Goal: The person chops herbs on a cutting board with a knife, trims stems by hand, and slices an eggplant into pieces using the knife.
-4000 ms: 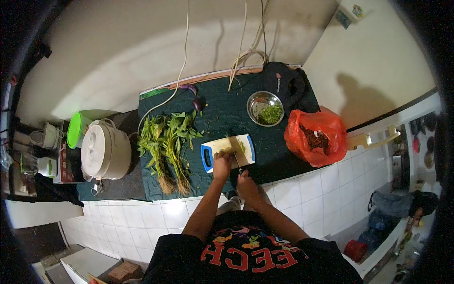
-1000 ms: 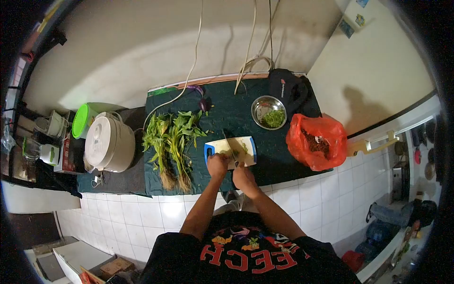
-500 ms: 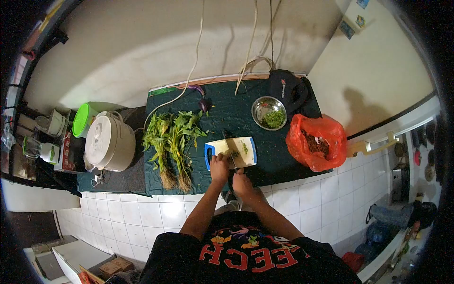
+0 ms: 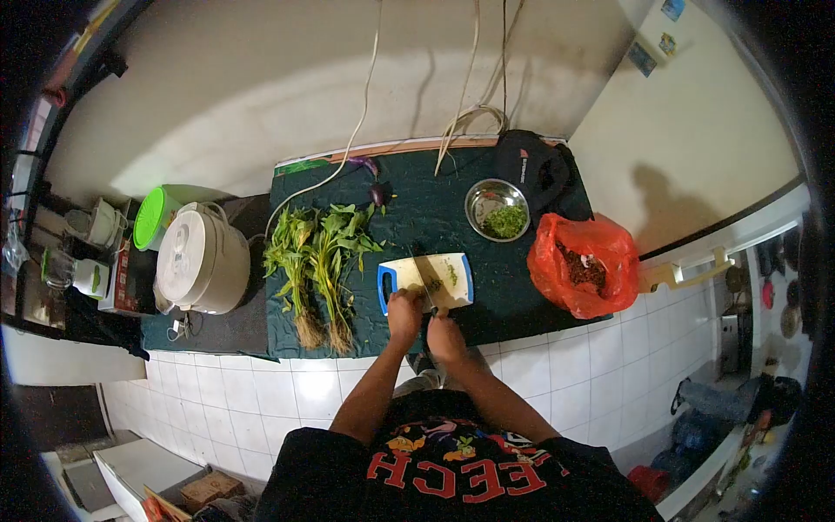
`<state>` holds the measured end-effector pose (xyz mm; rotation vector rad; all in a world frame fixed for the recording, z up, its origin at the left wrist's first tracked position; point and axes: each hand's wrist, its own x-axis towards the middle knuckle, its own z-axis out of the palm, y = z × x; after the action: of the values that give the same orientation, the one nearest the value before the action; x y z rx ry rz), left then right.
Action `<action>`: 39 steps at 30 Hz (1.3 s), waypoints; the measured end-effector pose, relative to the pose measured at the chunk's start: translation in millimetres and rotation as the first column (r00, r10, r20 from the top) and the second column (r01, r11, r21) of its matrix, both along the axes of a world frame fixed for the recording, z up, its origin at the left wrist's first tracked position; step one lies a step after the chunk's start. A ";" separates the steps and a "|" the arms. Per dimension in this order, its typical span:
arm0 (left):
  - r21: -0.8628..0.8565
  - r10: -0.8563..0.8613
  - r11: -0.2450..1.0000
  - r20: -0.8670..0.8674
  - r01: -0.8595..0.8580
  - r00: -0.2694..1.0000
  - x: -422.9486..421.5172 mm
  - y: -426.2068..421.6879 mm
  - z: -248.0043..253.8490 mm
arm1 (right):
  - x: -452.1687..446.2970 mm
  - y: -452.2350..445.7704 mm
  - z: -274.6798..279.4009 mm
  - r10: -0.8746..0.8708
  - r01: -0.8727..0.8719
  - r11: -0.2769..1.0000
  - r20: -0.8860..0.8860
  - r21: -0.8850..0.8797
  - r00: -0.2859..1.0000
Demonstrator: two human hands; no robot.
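A white cutting board with blue ends (image 4: 404,271) lies near the table's front edge. My right hand (image 4: 445,337) is closed round the handle of a knife (image 4: 427,295), whose thin blade points away from me over the board. Just left of the blade, my left hand (image 4: 405,313) rests on the board's lower left part with its fingers curled together; whatever they grip is hidden. Chopped greens (image 4: 452,275) lie in small bits right of the knife. More cut greens (image 4: 503,221) fill part of a steel bowl (image 4: 470,205) behind the board.
Leafy stalks with roots (image 4: 323,270) lie left of the board, eggplants (image 4: 377,193) behind them. A red plastic bag (image 4: 557,287) with brown contents stands at the right, near a black bag (image 4: 528,161). A rice cooker (image 4: 204,261) sits far left; a white cable (image 4: 359,122) hangs down.
The view has shifted slightly. My left hand has drawn a little toward me on the board, while my right hand keeps the knife in nearly the same place.
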<state>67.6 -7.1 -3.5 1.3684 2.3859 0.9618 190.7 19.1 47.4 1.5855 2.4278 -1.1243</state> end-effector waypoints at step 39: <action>-0.020 0.224 0.974 0.163 -0.224 0.961 -32.8 -35.6 17.5 | -4.2 -4.8 1.4 0.150 -0.154 0.940 0.036 0.303 0.988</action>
<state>34.7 -42.6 14.0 0.9886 2.4497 1.0835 186.5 14.3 48.8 1.4302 2.7680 -0.7401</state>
